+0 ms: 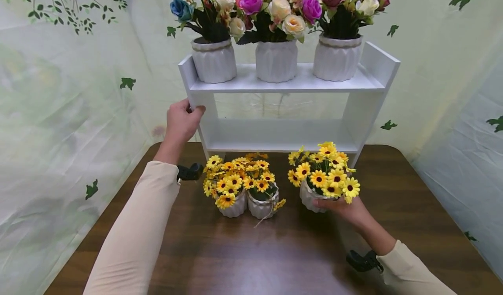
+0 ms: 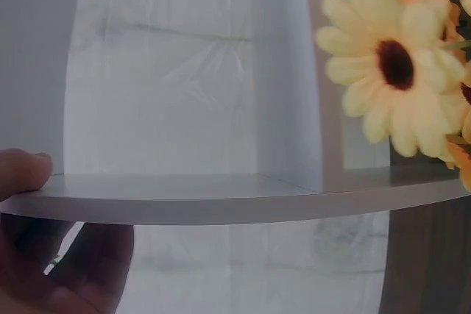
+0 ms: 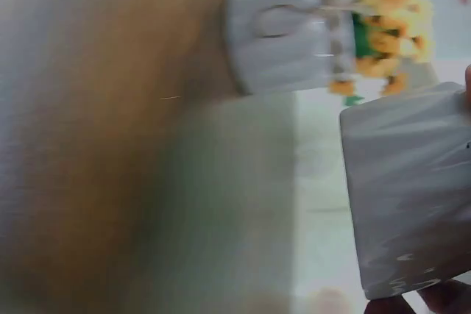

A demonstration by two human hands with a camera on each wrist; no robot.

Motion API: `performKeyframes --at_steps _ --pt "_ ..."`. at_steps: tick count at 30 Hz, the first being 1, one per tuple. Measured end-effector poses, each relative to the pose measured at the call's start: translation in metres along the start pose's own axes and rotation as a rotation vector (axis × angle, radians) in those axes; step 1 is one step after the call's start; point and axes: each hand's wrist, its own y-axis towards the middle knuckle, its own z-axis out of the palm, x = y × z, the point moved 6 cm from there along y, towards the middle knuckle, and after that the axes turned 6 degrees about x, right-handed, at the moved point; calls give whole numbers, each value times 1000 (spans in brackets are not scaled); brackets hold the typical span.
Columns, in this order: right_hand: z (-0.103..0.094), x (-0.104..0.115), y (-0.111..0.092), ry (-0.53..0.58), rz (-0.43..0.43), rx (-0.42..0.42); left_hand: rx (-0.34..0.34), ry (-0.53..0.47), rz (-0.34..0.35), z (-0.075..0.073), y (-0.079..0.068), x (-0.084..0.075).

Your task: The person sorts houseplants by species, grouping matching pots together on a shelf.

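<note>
My left hand (image 1: pixel 182 119) grips the left side panel of a white two-tier shelf (image 1: pixel 284 87); in the left wrist view its thumb and fingers (image 2: pixel 99 262) lie on either side of the panel's edge. With my right hand (image 1: pixel 349 212) I hold a white ribbed pot (image 1: pixel 308 197) of yellow daisy-like flowers (image 1: pixel 328 175) in front of the shelf's right part. The right wrist view shows that pot (image 3: pixel 412 189) close up, fingertips at its rim of view. Two more white pots (image 1: pixel 261 207) with yellow flowers (image 1: pixel 232 183) stand side by side on the table, left of it.
Three white pots (image 1: pixel 277 61) with mixed roses stand on the shelf's upper tier. The lower tier (image 1: pixel 280 133) lies beneath. A brown wooden table (image 1: pixel 251 260) carries everything, with a leaf-patterned cloth (image 1: pixel 90 111) hanging behind and at the sides.
</note>
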Motion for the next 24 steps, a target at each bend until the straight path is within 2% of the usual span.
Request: performKeyframes --at_steps 5,12,15,18,24 --pt "-15 28 12 0 -44 3 105 23 -25 -7 2 -8" --pt "-16 73 40 -39 -12 54 214 77 -39 -12 5 -12" --pt "-9 89 58 -37 -36 73 233 86 -44 -12 6 -13" --pt "3 100 78 -4 -76 98 225 101 -42 -12 6 -12" --pt "32 111 112 11 -68 107 203 120 -33 -12 5 -12"
